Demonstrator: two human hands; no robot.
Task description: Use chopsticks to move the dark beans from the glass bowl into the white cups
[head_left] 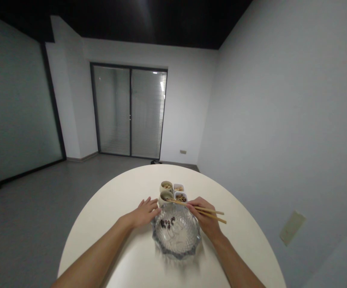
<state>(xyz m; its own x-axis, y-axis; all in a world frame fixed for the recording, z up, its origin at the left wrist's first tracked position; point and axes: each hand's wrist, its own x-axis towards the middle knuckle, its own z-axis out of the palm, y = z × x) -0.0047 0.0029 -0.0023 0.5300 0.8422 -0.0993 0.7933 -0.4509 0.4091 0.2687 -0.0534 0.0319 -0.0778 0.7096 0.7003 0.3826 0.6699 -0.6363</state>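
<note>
My right hand [206,218] grips a pair of wooden chopsticks [178,202], whose tips reach into the near left cup [161,201], a pale greenish round one. Whether the tips pinch anything is too small to tell. Just below them sits a clear fluted glass bowl [178,253] holding several dark reddish-brown beans or dates [167,223] on its left side. My left hand [146,212], fingers spread, rests at the bowl's upper left rim and close to the near left cup.
Behind the near left cup stands another greenish cup [162,188] with pale bits. At right are two white square dishes, the far dish [178,185] and the near dish [185,195], with small food pieces. All stand on a round white table [116,192]. A wall [281,120] rises at right.
</note>
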